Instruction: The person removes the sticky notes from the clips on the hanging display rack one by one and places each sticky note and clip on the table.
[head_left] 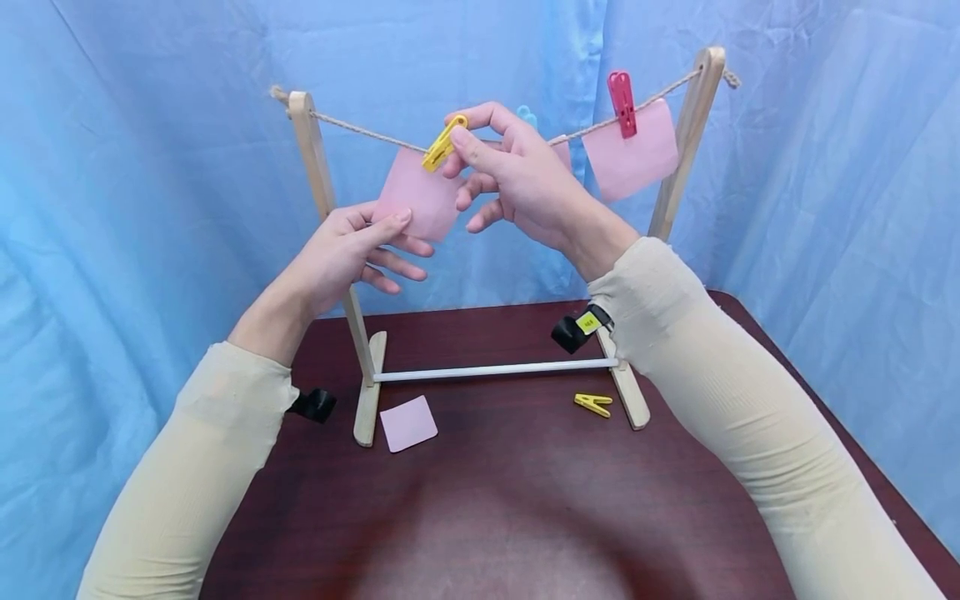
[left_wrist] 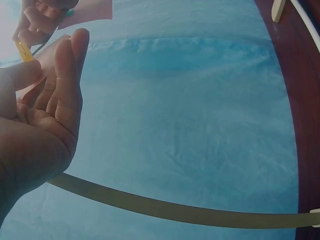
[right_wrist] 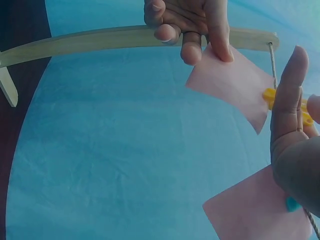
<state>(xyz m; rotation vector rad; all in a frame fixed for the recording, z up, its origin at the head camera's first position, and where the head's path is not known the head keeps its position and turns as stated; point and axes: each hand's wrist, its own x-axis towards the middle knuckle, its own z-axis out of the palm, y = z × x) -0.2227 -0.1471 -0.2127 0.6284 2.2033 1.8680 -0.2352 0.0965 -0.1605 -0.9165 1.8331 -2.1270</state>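
My left hand (head_left: 337, 250) pinches the lower left part of a pink paper square (head_left: 422, 196) between thumb and fingers. At the paper's top edge, by the twine line (head_left: 360, 129), sits a yellow clothespin (head_left: 442, 148). The thumb and index finger of my right hand (head_left: 525, 171) pinch the clothespin's upper end, the other fingers spread out. In the right wrist view the clothespin's (right_wrist: 269, 97) tip overlaps both the paper (right_wrist: 232, 82) and the twine. Behind my right hand, a second pink paper (right_wrist: 255, 210) hangs under a blue clothespin (right_wrist: 292, 203), mostly hidden in the head view.
On the right of the twine, a red clothespin (head_left: 622, 104) holds another pink paper (head_left: 632, 154). Wooden posts (head_left: 686, 137) carry the twine, joined below by a white rod (head_left: 487, 370). A pink paper square (head_left: 408, 423) and a yellow clothespin (head_left: 594, 404) lie on the dark table (head_left: 510, 475).
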